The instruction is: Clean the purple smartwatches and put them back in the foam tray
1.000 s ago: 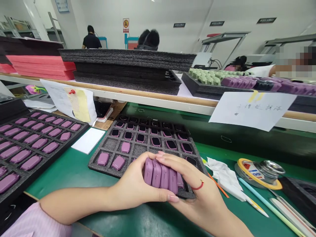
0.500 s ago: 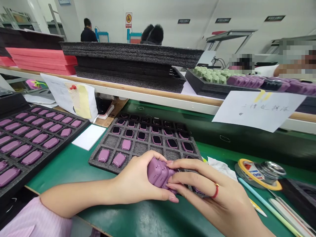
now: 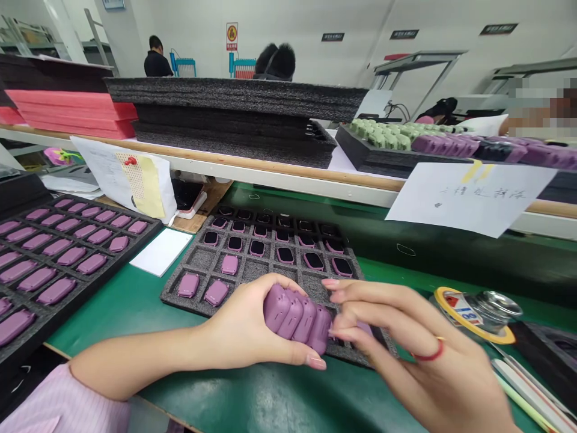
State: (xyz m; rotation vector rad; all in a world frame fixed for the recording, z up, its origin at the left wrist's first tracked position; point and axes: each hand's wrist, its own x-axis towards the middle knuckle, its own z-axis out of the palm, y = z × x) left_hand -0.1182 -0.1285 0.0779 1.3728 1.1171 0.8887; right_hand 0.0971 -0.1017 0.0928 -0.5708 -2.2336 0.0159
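Observation:
My left hand [image 3: 243, 331] is wrapped round a row of several purple watch cases [image 3: 288, 316], which lean against one another. At the right end of that row is my right hand [image 3: 392, 337], its thumb tip by the last case and its fingers apart, with nothing visible between them. Behind both hands lies a black foam tray [image 3: 201, 258]. Its back rows hold purple watches with dark screens [image 3: 285, 255], while a few purple cases [image 3: 217, 293] lie in the front left pockets. My hands hide part of the tray.
Another foam tray of purple cases [image 3: 56, 290] lies left, beside a white pad [image 3: 161, 251]. To the right are a metal-topped jar [image 3: 498, 307] and pens [image 3: 525, 400]. A shelf edge [image 3: 270, 175] crosses behind, bearing foam stacks [image 3: 234, 99]. People are in the background.
My right hand has drawn back to the right from the cases and its fingers have spread. The cases in my left hand now show as a longer, fanned row.

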